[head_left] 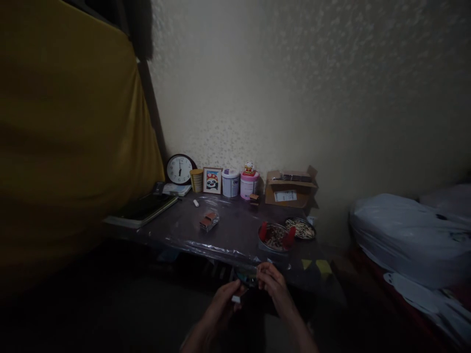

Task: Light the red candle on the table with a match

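Observation:
My left hand (224, 301) and my right hand (271, 283) meet low in the view, in front of the near edge of a dark table (235, 230). Both have their fingers closed around a small box-like object (241, 284), too dim to name. Just beyond my right hand stands a round metal dish (275, 239) with small sticks and two red pieces in it. A second dish of matchsticks (302, 228) lies beside it. A small pack of matchboxes (208, 220) rests mid-table.
Along the wall stand a clock (180, 169), a framed panda picture (212, 180), two tubs (240, 183) and an open cardboard box (290, 189). Books (142, 210) lie at the table's left. A yellow cloth (69, 132) hangs left; bedding (408, 235) lies right.

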### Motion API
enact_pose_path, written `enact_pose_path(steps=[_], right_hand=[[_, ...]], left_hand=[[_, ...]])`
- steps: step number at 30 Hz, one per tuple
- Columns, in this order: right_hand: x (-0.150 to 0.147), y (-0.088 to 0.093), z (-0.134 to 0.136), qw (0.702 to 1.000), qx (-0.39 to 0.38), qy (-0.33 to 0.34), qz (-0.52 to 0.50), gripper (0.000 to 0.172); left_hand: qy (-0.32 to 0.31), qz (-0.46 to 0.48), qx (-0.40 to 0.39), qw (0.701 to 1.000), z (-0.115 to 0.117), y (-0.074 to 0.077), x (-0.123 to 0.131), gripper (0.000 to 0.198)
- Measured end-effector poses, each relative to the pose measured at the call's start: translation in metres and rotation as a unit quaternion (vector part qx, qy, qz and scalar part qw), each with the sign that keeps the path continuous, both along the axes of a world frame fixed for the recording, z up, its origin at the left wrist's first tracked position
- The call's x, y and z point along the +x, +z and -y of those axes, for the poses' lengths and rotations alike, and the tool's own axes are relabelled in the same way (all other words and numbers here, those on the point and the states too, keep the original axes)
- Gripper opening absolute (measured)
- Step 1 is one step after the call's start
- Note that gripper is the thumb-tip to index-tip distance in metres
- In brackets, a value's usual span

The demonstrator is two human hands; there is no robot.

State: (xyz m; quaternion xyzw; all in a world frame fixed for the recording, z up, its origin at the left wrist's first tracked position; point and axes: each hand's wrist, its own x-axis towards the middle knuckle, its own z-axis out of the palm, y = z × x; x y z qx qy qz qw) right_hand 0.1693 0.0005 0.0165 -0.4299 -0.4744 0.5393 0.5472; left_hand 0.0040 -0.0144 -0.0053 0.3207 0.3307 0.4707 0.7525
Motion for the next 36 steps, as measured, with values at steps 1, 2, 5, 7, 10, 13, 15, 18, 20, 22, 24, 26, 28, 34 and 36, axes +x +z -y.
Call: enact_pose_path(steps=[1,2,5,7,10,13,15,18,20,22,24,26,28,34,36], right_hand=[[0.0,0.001,0.0,1.0,-0.002,-0.005,-0.007,0.012],[0.001,0.001,0.0,1.0,-0.005,-0.01,-0.015,0.013],[0.002,0.004,0.0,0.999,-0.014,-0.029,-0.038,0.019],[0.002,0.007,0.001,0.998,-0.019,-0.037,-0.046,0.023],[0.001,0.011,0.003,0.997,-0.027,-0.047,-0.048,0.025],[0.001,0.014,0.004,0.995,-0.03,-0.064,-0.065,0.026],[0.001,0.015,0.004,0.994,-0.024,-0.071,-0.081,0.027],[0.002,0.013,0.004,0.993,-0.017,-0.074,-0.095,0.028],[0.003,0.011,0.003,0.992,-0.019,-0.073,-0.101,0.028],[0.004,0.008,0.002,0.992,-0.019,-0.071,-0.1,0.026],[0.005,0.004,0.0,0.993,-0.017,-0.072,-0.094,0.025],[0.006,0.001,-0.002,0.993,-0.01,-0.073,-0.092,0.024],[0.006,-0.002,-0.004,0.993,-0.005,-0.077,-0.094,0.024],[0.006,-0.001,-0.002,0.992,-0.002,-0.082,-0.093,0.024],[0.006,0.002,0.0,0.992,-0.005,-0.086,-0.091,0.025]], left_hand=[[-0.008,0.013,0.005,1.0,0.001,0.001,-0.002,0.026],[-0.011,0.027,0.008,1.0,0.002,0.0,-0.004,0.023],[-0.003,0.06,-0.007,0.998,0.002,-0.004,-0.007,0.02],[-0.007,0.074,-0.016,0.997,0.001,-0.007,-0.007,0.023],[-0.024,0.089,-0.015,0.996,-0.001,-0.009,-0.007,0.025],[-0.022,0.094,-0.016,0.995,-0.001,-0.009,-0.006,0.021],[-0.016,0.092,-0.015,0.996,-0.002,-0.009,-0.005,0.017],[-0.005,0.088,-0.013,0.996,-0.003,-0.009,-0.005,0.017],[-0.001,0.087,-0.012,0.996,-0.003,-0.008,-0.004,0.02],[0.001,0.088,-0.012,0.996,-0.004,-0.007,-0.004,0.022],[-0.001,0.094,-0.011,0.995,-0.004,-0.007,-0.004,0.023],[-0.003,0.104,-0.01,0.995,-0.005,-0.008,-0.005,0.022],[-0.004,0.11,-0.015,0.994,-0.005,-0.01,-0.005,0.019],[-0.001,0.119,-0.036,0.992,-0.005,-0.011,-0.006,0.013],[0.005,0.122,-0.029,0.992,-0.003,-0.008,-0.005,0.013]])
